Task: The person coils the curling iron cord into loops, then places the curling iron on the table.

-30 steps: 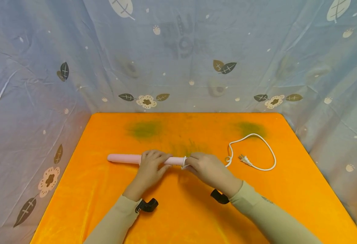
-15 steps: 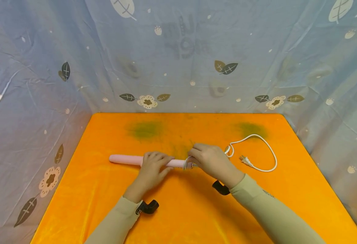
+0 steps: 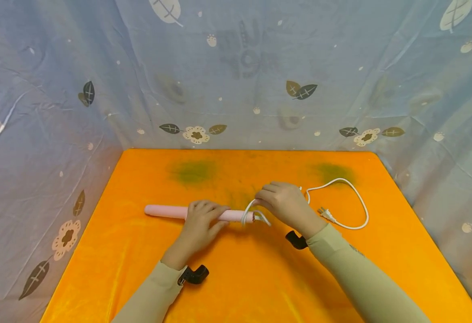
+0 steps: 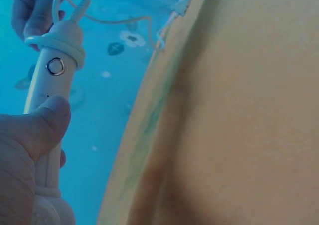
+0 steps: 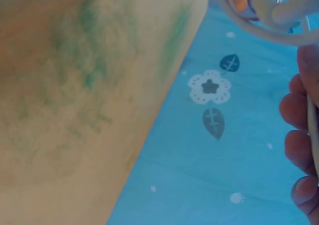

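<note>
We saw the pink wand [image 3: 231, 216] stretched across the middle of the head view, its rounded tip toward the left. The left hand [image 3: 198, 226] gripped it near its middle; in the left wrist view, at left, we saw that thumb below a silver-ringed button [image 4: 55, 67]. Right of centre, the right hand [image 3: 287, 202] pinched the white cord [image 3: 338, 180], looped round the wand's right end. Farther right, we saw the two-pronged plug [image 3: 327, 215] on an orange cloth [image 3: 236, 282]. A patterned blue-grey curtain [image 3: 236, 103] filled the upper frame.
</note>
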Available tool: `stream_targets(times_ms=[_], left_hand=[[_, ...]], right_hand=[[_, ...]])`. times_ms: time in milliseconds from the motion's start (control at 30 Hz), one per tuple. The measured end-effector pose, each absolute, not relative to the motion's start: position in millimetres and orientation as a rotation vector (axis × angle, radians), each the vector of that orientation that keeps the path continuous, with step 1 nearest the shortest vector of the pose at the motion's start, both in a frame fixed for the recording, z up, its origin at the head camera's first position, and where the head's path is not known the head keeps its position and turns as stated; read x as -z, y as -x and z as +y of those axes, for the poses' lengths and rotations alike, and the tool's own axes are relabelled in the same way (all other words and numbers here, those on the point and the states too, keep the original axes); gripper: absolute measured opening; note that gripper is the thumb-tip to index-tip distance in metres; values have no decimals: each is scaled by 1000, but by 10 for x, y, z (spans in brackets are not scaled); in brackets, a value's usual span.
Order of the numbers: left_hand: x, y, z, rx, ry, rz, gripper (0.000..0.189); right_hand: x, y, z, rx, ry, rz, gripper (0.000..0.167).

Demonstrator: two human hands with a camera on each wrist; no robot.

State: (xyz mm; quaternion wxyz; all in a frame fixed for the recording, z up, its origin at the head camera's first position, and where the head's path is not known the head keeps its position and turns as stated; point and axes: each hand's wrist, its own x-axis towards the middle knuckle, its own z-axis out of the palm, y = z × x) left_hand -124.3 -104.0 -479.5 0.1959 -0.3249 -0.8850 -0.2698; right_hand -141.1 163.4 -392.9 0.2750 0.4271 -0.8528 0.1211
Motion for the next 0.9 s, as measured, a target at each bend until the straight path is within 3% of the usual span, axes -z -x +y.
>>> stream_targets(times_ms=[300, 767, 900], left_hand=[[4778, 1245, -1049, 788, 912, -2449, 37], [4767, 1194, -1077, 888, 913, -2293, 40], [4738, 1199, -1085, 919, 880, -2275, 42]], right_hand=[[3916, 1407, 1637, -379, -1147, -2276, 15], [4332, 1486, 1590, -452, -1025, -2504, 5], [4409, 1428, 1527, -490, -1020, -2555, 11]])
